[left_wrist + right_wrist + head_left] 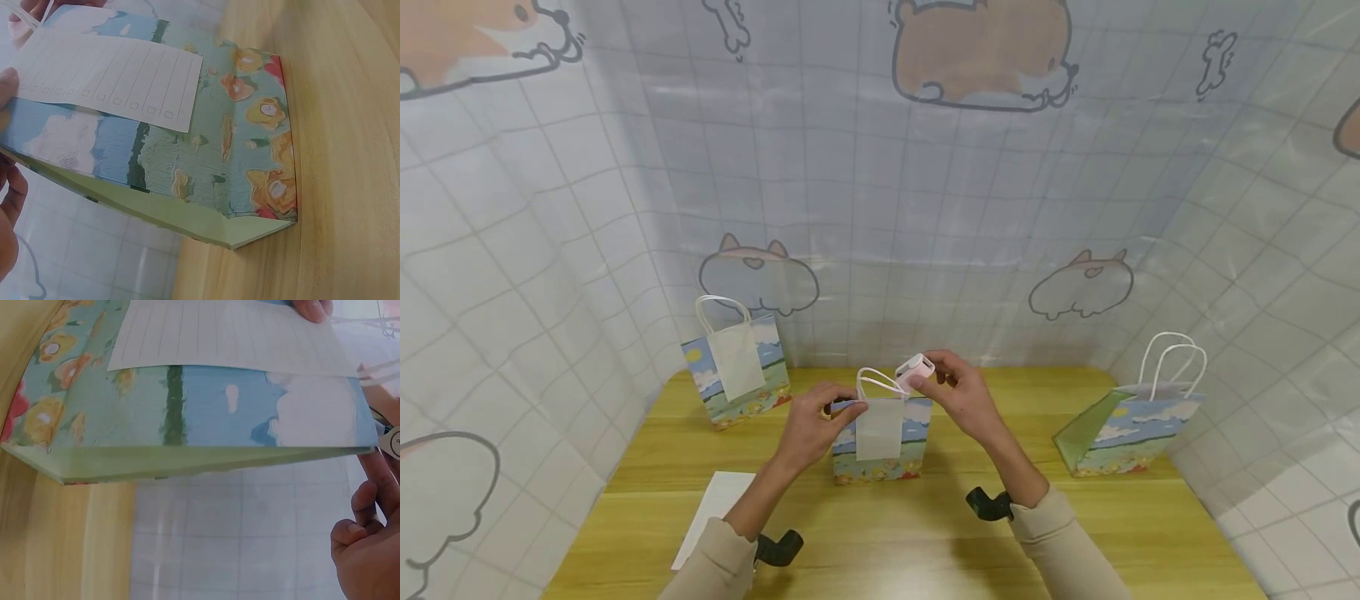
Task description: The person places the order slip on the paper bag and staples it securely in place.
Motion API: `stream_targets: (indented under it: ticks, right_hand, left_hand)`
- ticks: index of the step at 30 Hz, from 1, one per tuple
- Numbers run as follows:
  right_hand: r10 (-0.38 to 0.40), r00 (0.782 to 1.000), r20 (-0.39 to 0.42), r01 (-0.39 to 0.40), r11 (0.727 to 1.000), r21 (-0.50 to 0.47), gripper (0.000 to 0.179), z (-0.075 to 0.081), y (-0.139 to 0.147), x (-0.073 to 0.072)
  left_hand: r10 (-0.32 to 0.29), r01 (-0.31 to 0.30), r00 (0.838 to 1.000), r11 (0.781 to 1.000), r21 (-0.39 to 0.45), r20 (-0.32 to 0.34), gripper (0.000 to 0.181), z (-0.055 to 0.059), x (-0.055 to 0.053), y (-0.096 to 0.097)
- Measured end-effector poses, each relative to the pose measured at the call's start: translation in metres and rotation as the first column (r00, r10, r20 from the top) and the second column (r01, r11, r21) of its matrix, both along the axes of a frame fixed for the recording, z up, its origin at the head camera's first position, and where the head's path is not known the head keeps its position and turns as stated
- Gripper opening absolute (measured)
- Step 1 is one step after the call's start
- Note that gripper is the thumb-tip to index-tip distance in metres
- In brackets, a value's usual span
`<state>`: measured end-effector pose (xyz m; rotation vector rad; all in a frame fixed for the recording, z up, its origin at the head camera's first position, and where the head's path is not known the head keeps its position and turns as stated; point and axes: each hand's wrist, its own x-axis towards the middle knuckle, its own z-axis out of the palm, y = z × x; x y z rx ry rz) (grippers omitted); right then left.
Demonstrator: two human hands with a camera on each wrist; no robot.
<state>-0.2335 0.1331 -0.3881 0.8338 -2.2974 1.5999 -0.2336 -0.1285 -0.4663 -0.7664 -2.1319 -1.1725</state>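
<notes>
A small gift bag [846, 467] printed with sky, meadow and flowers stands in the middle of the table. A lined white sheet [125, 81] with small checkboxes lies flat against its front, its top end at the bag's rim. My left hand [815, 419] pinches the sheet and the bag's top edge, thumb in front and fingers behind. My right hand [964, 398] holds a small pink-and-white stapler [915, 372] by the bag's upper right, close to the white rope handles [871, 373]. In the right wrist view, only an edge of the stapler [392, 442] shows at the rim.
A matching bag with a white sheet on its front [737, 362] stands at back left. Another bag [1142, 433], without a sheet showing, stands at right. White paper [718, 500] lies beside my left forearm. A patterned curtain [925, 208] surrounds the wooden table [880, 533].
</notes>
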Motion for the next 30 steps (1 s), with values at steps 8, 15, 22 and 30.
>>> stream_targets:
  ticks: [8, 15, 22, 30]
  right_hand:
    - [0.031, 0.999, 0.023, -0.032, 0.997, 0.067, 0.031, -0.018, -0.003, -0.017]
    - [0.028, 0.999, 0.022, -0.031, 0.988, 0.148, 0.037, -0.018, -0.005, -0.017]
    - [0.036, 0.999, -0.011, -0.033, 0.977, 0.21, 0.037, -0.012, -0.008, -0.014]
    - [0.062, 0.998, -0.027, -0.053, 0.966, 0.253, 0.041, -0.008, -0.008, -0.01]
  left_hand:
    - [0.03, -0.03, 1.0, 1.0, -0.001, 0.008, 0.014, 0.0, 0.0, 0.001]
    - [0.036, -0.037, 0.999, 0.999, 0.008, 0.003, 0.017, 0.0, 0.0, 0.001]
    - [0.036, -0.036, 0.999, 0.999, 0.004, 0.007, 0.017, 0.002, 0.0, 0.001]
    - [0.042, -0.042, 0.999, 0.999, -0.009, 0.013, 0.018, 0.003, -0.001, 0.002]
